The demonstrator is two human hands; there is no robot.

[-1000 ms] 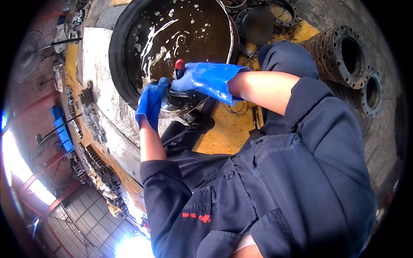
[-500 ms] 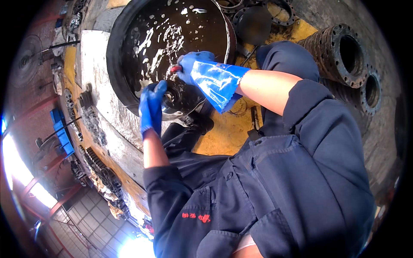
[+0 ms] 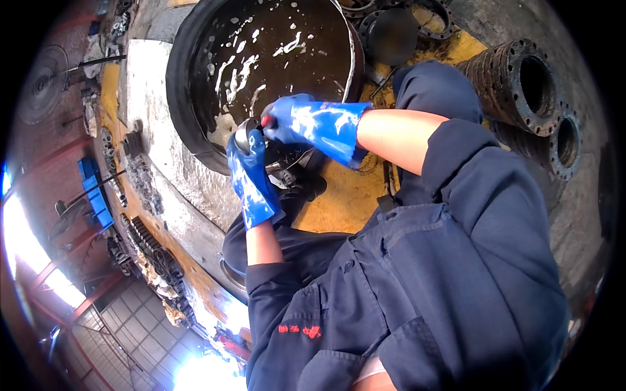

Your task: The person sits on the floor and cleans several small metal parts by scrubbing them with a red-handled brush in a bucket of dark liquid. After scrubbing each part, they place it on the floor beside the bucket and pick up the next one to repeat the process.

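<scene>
Both my hands wear blue rubber gloves and work over the near rim of a large black round tub (image 3: 179,104) of dark liquid. My left hand (image 3: 249,171) is closed around a round, shiny metal part (image 3: 242,135), partly hidden by the fingers. From the right, my right hand (image 3: 287,118) comes up against that part. Its fingers are wrapped round a small red-ended tool (image 3: 266,121), whose working end is hidden. Pale streaks and bubbles float on the liquid (image 3: 287,72).
Rusty flanged rings (image 3: 521,85) lie stacked at the right, with more flanges (image 3: 433,19) behind the tub. A pale metal plate (image 3: 147,78) lies left of the tub. Farther left are small machine parts (image 3: 147,238) and a blue bin (image 3: 94,195).
My left hand has come up out of the tub's near side with the round metal part now in view. My right hand has moved slightly lower, close against it.
</scene>
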